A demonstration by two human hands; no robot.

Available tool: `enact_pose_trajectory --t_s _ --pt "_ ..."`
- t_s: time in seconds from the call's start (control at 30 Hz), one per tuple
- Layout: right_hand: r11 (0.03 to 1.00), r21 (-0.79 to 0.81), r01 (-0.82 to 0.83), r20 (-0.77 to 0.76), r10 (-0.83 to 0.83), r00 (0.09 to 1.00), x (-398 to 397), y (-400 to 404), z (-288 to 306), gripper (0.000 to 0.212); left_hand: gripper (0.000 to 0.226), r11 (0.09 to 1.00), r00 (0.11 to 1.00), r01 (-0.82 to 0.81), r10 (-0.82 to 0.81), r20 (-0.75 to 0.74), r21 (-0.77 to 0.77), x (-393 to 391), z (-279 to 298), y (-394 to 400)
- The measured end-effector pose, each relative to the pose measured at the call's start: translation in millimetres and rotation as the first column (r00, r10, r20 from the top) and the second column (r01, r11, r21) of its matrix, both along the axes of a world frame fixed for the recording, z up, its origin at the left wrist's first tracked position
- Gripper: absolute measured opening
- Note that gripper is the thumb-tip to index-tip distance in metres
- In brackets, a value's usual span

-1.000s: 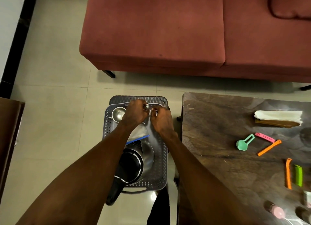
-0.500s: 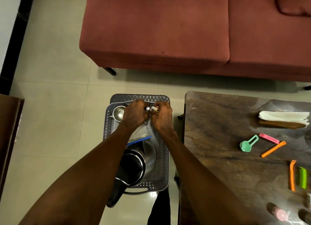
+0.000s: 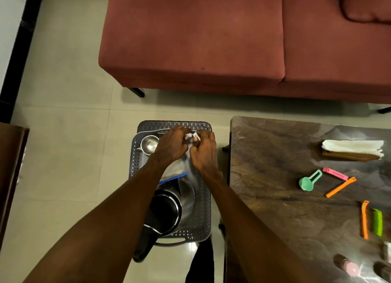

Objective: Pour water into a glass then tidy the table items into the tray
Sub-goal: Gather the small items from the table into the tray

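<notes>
meanwhile, over the tray's [image 3: 135,155] far edge, left hand [image 3: 172,147] and right hand [image 3: 204,153] have drawn slightly apart, fingers pinching small pale items [image 3: 193,135]; clips [image 3: 340,187] and scoop [image 3: 307,182] on the tabletop [image 3: 275,208] await tidying.

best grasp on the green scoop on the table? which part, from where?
Take the green scoop by its loop handle, not the bowl. The handle runs up and to the right from the bowl, lies flat on the table and is slim enough to pinch across. Come from above; the pink clip lies close past the handle's end, so a top-down pinch probably avoids it.
</notes>
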State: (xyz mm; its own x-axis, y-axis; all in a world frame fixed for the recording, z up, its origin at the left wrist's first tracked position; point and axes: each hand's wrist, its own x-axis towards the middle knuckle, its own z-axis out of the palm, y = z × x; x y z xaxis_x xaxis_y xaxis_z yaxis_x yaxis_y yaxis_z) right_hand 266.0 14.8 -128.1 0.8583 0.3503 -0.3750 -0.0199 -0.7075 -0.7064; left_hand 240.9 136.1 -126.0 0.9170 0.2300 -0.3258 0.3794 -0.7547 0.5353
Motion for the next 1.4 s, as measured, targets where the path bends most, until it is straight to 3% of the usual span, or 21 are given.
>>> enact_pose_trajectory --t_s 0.07,0.27,0.5,0.67,0.87,1.0,1.27,1.4 --pt "1.000 -0.016 0.017 -0.019 -0.018 1.000 0 1 0 0.036 0.020 0.999 1.000 -0.016 0.015 0.027 0.030 1 2 0" --pt "0.997 -0.082 -0.003 -0.005 0.002 1.000 0 -1 -6 0.026 0.028 0.997 0.992 -0.071 0.068 0.104 0.020 -6 6 -6" --pt "0.996 -0.094 -0.010 0.028 0.013 1.000 5 1 -11 0.023 0.013 0.995 0.992 -0.096 0.097 0.079 -0.016 -6 -5 0" --pt "0.987 -0.127 -0.102 0.057 0.110 0.992 10 8 -14 0.013 0.016 0.975 0.998 -0.061 0.059 0.016 0.212 -2 -6 2" --pt "0.971 -0.143 -0.191 0.071 0.203 0.977 14 18 -19 0.019 0.025 0.914 0.998 0.044 -0.023 -0.056 0.402 -2 -18 4" --pt "0.969 -0.158 -0.191 0.041 0.199 0.979 15 23 -22 0.019 0.031 0.891 0.997 0.066 -0.036 -0.075 0.448 -1 -26 4" --pt "0.998 -0.048 -0.048 0.033 0.050 0.998 -2 18 -36 0.014 0.014 0.878 0.992 0.087 -0.032 -0.123 0.470 2 -23 -4" --pt "1.000 -0.010 -0.009 0.046 0.009 0.999 -4 21 -40 0.024 0.019 0.868 0.992 0.096 -0.045 -0.116 0.488 3 -23 -4"
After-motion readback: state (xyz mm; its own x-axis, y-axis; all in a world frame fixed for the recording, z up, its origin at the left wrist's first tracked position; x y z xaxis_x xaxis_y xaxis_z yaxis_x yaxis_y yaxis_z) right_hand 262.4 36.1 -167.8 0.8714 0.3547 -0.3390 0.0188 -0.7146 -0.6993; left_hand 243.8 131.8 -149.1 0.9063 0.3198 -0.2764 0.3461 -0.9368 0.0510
